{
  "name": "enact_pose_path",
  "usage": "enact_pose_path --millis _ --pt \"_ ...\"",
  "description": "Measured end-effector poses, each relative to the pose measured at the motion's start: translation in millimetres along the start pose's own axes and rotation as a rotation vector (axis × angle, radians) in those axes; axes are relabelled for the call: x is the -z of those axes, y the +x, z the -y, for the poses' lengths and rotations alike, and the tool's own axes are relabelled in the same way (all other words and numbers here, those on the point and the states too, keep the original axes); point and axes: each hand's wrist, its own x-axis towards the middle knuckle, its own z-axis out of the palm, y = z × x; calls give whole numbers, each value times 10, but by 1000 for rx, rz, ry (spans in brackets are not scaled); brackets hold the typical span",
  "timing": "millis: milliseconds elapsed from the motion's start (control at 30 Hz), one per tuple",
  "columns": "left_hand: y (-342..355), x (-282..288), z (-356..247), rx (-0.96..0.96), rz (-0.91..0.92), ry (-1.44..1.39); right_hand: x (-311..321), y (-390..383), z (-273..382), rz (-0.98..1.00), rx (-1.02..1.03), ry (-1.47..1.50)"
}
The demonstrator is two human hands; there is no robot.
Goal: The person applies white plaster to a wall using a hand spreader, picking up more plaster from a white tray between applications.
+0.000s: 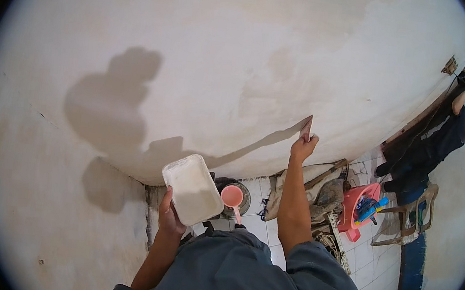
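Observation:
My left hand (169, 217) grips the side of a shallow, white rectangular tray (197, 218), its thumb along the near left edge. The tray is tilted, and a pale coating shows inside it. My right arm reaches out to the whitish wall (209, 40). In my right hand (303, 148) is a small putty knife (307, 128), closed in the fingers with its blade at the wall surface. Damp-looking, darker patches mark the wall above the blade. How the fingers wrap round the handle is partly hidden.
Below the tray, a pink dipper (232, 196) sits on a dark round container. Right of my arm lie crumpled cloths (326, 194) and a pink tub (361, 199) with blue things in it. A chair (411, 217) and another person (431, 146) are at the right.

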Motion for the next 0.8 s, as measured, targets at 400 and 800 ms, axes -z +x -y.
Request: enact_pose_path --millis 400,800 --pt "55 68 70 -38 -38 -6 -282 -2034 990 637 -84 229" --pt "45 85 -44 -18 -29 -27 -950 -2238 1342 653 521 -284"
